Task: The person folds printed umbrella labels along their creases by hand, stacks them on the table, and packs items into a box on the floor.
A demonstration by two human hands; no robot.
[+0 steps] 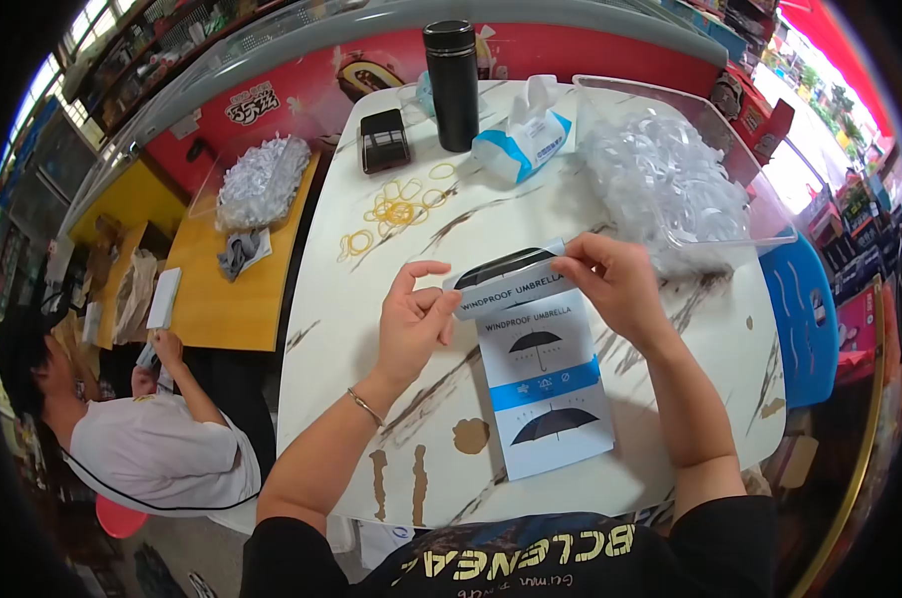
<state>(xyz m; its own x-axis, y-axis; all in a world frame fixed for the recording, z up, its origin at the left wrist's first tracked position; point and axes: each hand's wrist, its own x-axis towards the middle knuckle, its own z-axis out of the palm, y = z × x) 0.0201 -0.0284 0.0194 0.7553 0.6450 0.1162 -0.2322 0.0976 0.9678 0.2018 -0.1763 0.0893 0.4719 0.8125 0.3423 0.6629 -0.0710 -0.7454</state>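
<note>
A printed umbrella leaflet (512, 291), bent or folded so that "WINDPROOF UMBRELLA" shows along its front, is held up between my two hands. My right hand (615, 284) pinches its right end between thumb and fingers. At the left end, my left hand (411, 321) grips the edge with the thumb and curled fingers, its index finger raised. Just below lies a leaflet (549, 439) of the same print, flat on the table, with a blue band and two black umbrellas; whether it is one sheet or a stack I cannot tell.
Yellow rubber bands (399, 211) lie scattered on the marbled table (361, 329). Behind stand a black bottle (453, 90), a dark box (384, 140) and a tissue pack (527, 143). A clear bin (670, 179) holds plastic strips. A co-worker (162, 439) sits at a yellow table (227, 309).
</note>
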